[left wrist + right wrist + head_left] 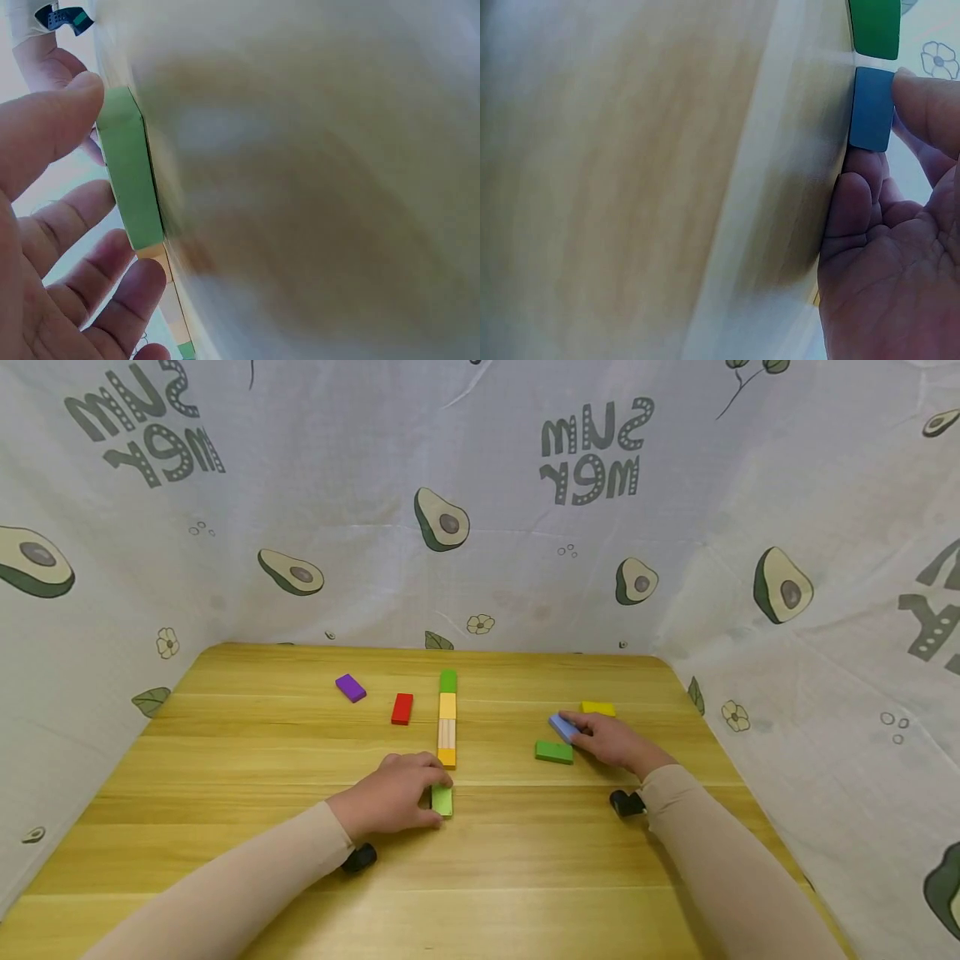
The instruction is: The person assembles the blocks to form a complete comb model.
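My left hand [397,793] spans a light green block [442,802], thumb at its near end and fingertips at its far end. In the left wrist view the thumb [64,124] lies against this light green block [131,169]. Just beyond it, an orange block [447,758] forms the near end of a straight row that runs away from me. At the right, my right hand [611,742] pinches a blue block [562,727] lying flat and slanted. The right wrist view shows the thumb [926,105] along one side of the blue block [871,109], with curled fingers below.
The row continues with a pale striped block [447,733], a light yellow block [447,706] and a green block [448,681]. Left of it lie red [402,709] and purple [350,687] blocks. Another green block [553,752] and a yellow block [597,708] flank the blue one.
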Available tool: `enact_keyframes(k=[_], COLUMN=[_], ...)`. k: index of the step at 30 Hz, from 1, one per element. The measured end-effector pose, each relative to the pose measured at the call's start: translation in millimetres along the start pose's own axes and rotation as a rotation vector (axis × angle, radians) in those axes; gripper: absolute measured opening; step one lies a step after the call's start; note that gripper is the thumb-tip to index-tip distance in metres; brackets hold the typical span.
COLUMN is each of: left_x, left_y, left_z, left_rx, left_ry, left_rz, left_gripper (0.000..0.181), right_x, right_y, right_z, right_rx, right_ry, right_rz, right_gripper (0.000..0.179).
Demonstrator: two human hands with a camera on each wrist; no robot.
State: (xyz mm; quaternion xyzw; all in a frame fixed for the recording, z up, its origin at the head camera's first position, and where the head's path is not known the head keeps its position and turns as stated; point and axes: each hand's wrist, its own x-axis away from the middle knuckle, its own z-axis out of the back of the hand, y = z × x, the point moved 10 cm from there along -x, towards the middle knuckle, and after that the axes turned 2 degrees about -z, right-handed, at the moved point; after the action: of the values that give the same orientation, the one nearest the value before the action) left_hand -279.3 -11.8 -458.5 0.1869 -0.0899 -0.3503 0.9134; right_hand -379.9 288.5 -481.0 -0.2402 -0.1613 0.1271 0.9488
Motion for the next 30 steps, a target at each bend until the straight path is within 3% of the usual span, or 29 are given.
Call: enact_keyframes(k=[7,13,30], left_x=[-1.3,-4.7,-9.5], left_y=[-1.8,-6.2,-11.1], left_z=[2.7,2.5,4.8], left_rx=[0.011,0.042,0.007], left_ry=[0.02,0.013,0.027], left_rz=[0.002,0.048,0.079], left_gripper=[0.047,0.055,0.054], right_x=[0.3,0.4,0.6], right_y=[0,-1,-1], right_z=[0,-1,0], right_rx=[0.015,0.019,0.017], right_ry=[0.002,-0.006,-0.002], right_rz=[0.01,0.009,0.018], right_gripper=[0.055,0.055,0.055])
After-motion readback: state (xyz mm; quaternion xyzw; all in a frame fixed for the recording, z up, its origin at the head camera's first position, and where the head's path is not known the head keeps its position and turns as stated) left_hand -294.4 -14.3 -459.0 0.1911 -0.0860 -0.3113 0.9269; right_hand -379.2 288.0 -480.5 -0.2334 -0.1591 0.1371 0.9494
